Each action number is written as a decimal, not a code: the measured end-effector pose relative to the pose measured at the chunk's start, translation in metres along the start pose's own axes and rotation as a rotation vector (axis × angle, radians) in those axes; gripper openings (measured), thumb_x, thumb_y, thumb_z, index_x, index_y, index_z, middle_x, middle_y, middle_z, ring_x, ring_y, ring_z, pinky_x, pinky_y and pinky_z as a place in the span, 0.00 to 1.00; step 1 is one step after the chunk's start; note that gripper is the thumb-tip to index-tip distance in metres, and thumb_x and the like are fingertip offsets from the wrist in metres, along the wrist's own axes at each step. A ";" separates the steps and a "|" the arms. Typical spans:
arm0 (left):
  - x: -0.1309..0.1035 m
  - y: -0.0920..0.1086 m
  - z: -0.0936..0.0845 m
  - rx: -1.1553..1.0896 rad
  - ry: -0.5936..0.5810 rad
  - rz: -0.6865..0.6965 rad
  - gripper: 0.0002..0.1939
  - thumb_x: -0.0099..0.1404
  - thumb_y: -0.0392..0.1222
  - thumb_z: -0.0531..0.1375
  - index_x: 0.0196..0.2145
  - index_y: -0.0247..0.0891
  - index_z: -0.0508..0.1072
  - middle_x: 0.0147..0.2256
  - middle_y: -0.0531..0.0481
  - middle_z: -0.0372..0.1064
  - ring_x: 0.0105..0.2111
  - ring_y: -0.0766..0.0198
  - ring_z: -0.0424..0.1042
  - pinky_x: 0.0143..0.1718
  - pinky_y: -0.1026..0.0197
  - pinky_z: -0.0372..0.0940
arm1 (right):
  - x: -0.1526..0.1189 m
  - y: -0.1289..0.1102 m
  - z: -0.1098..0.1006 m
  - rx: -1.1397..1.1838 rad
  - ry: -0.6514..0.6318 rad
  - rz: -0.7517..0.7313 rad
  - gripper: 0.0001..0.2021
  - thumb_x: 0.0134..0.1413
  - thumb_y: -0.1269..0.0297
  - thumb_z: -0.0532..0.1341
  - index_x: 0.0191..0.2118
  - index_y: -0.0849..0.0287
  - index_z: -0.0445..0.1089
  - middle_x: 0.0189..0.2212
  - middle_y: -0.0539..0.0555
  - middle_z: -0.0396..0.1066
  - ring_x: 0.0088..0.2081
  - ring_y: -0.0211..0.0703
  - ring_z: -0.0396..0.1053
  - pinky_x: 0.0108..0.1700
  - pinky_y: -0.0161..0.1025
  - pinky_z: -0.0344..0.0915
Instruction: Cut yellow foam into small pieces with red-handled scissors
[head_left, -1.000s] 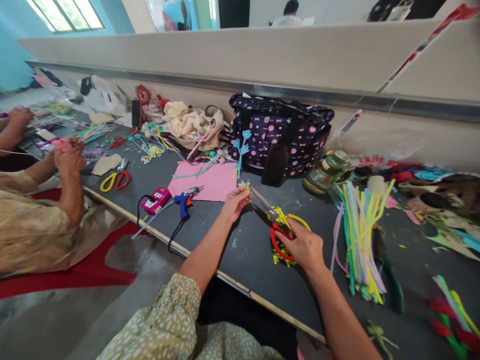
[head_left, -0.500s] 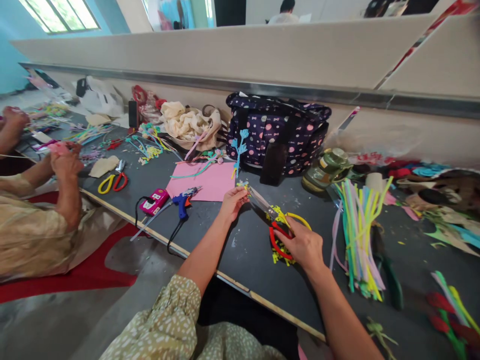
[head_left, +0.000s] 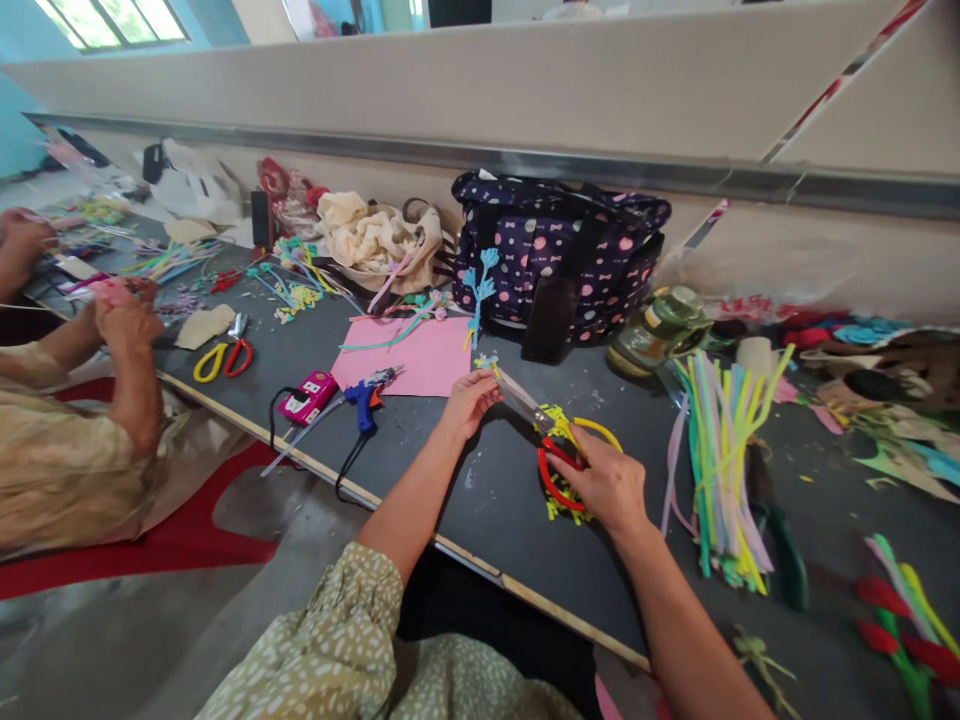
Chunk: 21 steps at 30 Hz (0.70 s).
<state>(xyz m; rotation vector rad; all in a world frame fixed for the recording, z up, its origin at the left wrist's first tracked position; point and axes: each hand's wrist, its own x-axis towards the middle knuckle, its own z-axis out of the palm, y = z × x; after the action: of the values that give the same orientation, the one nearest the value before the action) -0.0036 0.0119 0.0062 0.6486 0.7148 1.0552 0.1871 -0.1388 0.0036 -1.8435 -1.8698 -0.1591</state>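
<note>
- My left hand point(head_left: 472, 402), mid-frame, has its fingertips pinched together on a small yellow piece point(head_left: 493, 367), mostly hidden.
- My right hand point(head_left: 611, 487), right of centre, is curled around the handles of the scissors point(head_left: 543, 420); their tips reach my left fingertips.
- Yellow bits point(head_left: 558, 413) lie beneath the scissors.
- A glue gun point(head_left: 363, 402) lies left of centre, beside a pink sheet point(head_left: 441, 358).

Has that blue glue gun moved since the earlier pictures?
No. The blue glue gun lies in the same place against the pink sheet and the table edge; only the whole view has shifted slightly.
</note>
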 end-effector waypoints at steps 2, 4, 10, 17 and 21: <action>0.001 -0.001 -0.001 0.005 -0.002 0.005 0.12 0.44 0.37 0.70 0.28 0.34 0.73 0.21 0.54 0.68 0.20 0.72 0.66 0.32 0.63 0.65 | 0.000 0.001 0.000 -0.006 -0.003 -0.002 0.26 0.54 0.46 0.56 0.52 0.58 0.69 0.38 0.56 0.76 0.38 0.43 0.73 0.35 0.35 0.65; 0.001 -0.002 -0.001 0.008 -0.005 0.007 0.12 0.44 0.37 0.70 0.28 0.34 0.73 0.20 0.54 0.68 0.21 0.72 0.66 0.32 0.63 0.65 | 0.000 0.001 0.000 -0.011 -0.002 0.000 0.26 0.54 0.46 0.56 0.51 0.59 0.69 0.37 0.56 0.76 0.37 0.43 0.73 0.34 0.34 0.65; 0.000 0.000 0.000 0.020 0.003 -0.002 0.12 0.44 0.36 0.70 0.27 0.33 0.73 0.20 0.54 0.68 0.20 0.72 0.66 0.31 0.63 0.65 | 0.002 -0.001 -0.004 -0.008 -0.015 -0.001 0.24 0.55 0.47 0.56 0.51 0.58 0.69 0.38 0.56 0.76 0.37 0.42 0.73 0.34 0.35 0.64; 0.001 -0.001 -0.001 0.036 -0.011 0.011 0.11 0.45 0.36 0.69 0.27 0.34 0.73 0.21 0.54 0.68 0.20 0.72 0.66 0.31 0.63 0.65 | 0.000 0.001 -0.002 -0.004 -0.008 -0.009 0.24 0.56 0.47 0.55 0.50 0.58 0.69 0.39 0.56 0.75 0.38 0.43 0.73 0.34 0.34 0.63; 0.001 -0.002 -0.002 0.047 -0.007 0.015 0.11 0.45 0.37 0.69 0.27 0.34 0.73 0.20 0.54 0.68 0.21 0.72 0.65 0.31 0.62 0.65 | 0.001 0.001 -0.003 -0.026 -0.011 -0.004 0.24 0.56 0.45 0.55 0.49 0.59 0.70 0.38 0.56 0.76 0.37 0.42 0.73 0.34 0.34 0.62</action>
<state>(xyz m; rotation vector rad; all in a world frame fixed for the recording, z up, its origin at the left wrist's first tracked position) -0.0035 0.0128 0.0033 0.6983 0.7318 1.0519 0.1886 -0.1394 0.0065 -1.8623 -1.8871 -0.1761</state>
